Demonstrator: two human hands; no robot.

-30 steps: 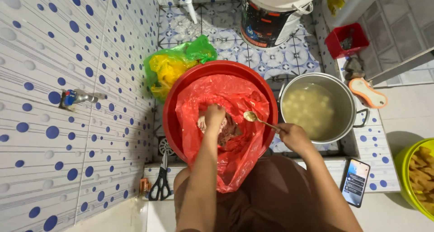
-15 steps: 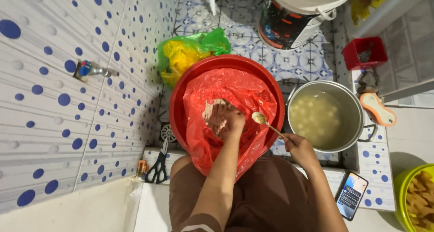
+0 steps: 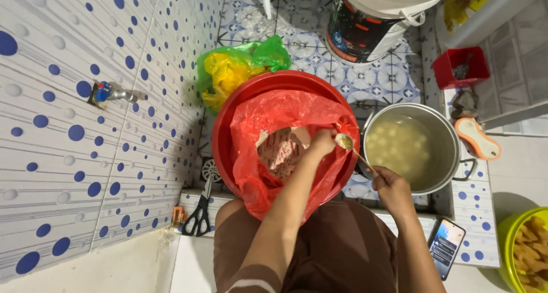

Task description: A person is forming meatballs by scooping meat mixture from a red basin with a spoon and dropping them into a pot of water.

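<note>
While my left hand [image 3: 321, 143] pinches paste inside the red bag [image 3: 285, 139] lining the red basin [image 3: 228, 127], right hand [image 3: 391, 184] grips the spoon [image 3: 349, 144], fingers closed. I'd keep spoon w/ hand, close btwn bag & pot [image 3: 445, 139].

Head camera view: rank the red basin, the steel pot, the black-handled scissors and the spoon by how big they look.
1. Round red plastic basin, largest.
2. Round steel pot of pale liquid, somewhat smaller.
3. Black-handled scissors.
4. Metal spoon in the right hand, about the scissors' length but slimmer, so that order is unsure.
</note>
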